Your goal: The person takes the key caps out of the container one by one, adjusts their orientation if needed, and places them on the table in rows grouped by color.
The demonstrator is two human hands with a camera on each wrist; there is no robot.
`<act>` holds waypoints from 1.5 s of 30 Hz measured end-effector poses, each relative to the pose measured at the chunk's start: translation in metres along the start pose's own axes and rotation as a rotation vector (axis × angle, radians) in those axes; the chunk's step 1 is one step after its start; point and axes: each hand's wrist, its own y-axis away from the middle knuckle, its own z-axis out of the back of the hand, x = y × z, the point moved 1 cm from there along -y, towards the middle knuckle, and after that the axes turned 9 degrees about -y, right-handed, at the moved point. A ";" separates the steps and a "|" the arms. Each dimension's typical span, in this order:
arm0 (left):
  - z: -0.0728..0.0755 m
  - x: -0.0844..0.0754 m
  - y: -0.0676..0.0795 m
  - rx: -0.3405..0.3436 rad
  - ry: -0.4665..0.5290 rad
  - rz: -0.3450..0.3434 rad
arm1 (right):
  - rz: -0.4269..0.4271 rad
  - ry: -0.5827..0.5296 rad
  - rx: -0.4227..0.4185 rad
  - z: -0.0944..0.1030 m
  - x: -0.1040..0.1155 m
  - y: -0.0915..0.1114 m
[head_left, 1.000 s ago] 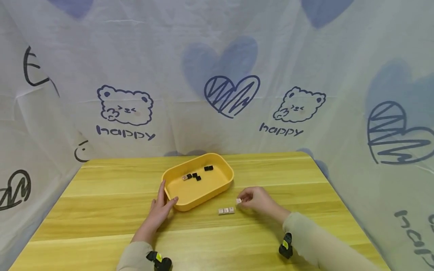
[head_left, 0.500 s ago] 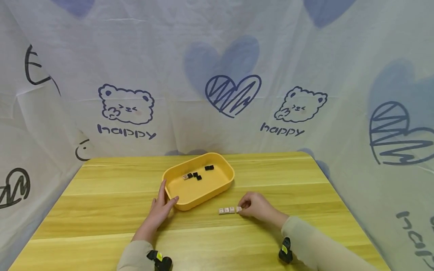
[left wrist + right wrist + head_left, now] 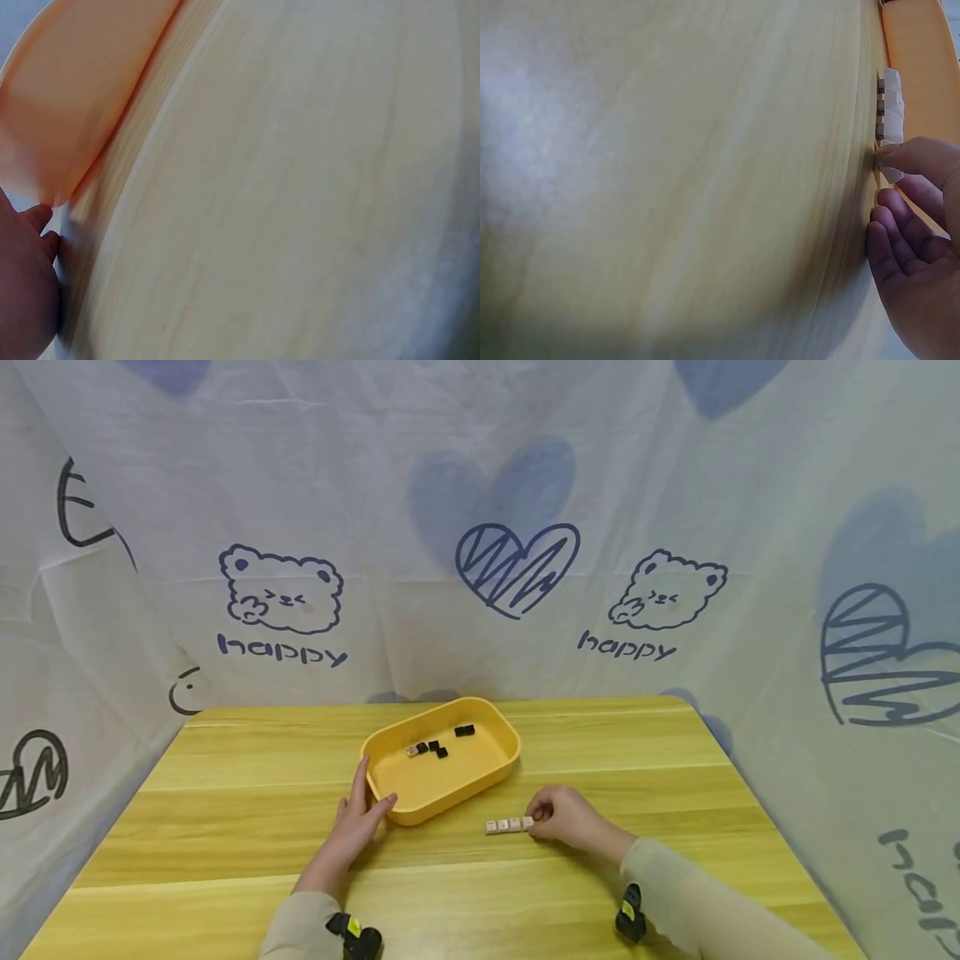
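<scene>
Pinched block: we have a small white block (image 3: 528, 822) at the right end of a short row, low over or on the table; its marking is too small for us to read.
Row: three white blocks (image 3: 502, 826) stand side by side to its left, their line running left to right; the pinched one is just beside the last, and we cannot tell whether they touch.
Right hand: our right hand (image 3: 573, 817) comes in from the right, thumb and finger clamped on that block; the row lies straight ahead of the fingertips, along its own long axis, so this hand is much the nearer.
Yellow tray: we see the tray (image 3: 450, 799) beyond the row and to the left, set aslant, with black blocks (image 3: 442, 752) and one pale block (image 3: 411, 751) inside.
Left hand: our left hand (image 3: 356, 822) touches the tray's near left corner, thumb and forefinger spread apart.
Table: wood-grained table (image 3: 225, 827) under everything, patterned cloth (image 3: 397, 527) behind.
</scene>
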 end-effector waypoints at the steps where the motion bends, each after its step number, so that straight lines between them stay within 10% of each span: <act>1: 0.000 0.000 0.000 -0.003 0.001 -0.007 | 0.002 0.001 0.000 0.000 0.000 0.000; 27: 0.000 -0.002 0.000 0.000 -0.011 -0.018 | -0.020 -0.026 -0.004 0.001 0.006 -0.002; 45: 0.001 -0.001 0.001 0.006 -0.001 0.000 | 0.099 0.034 -0.050 0.012 0.075 -0.048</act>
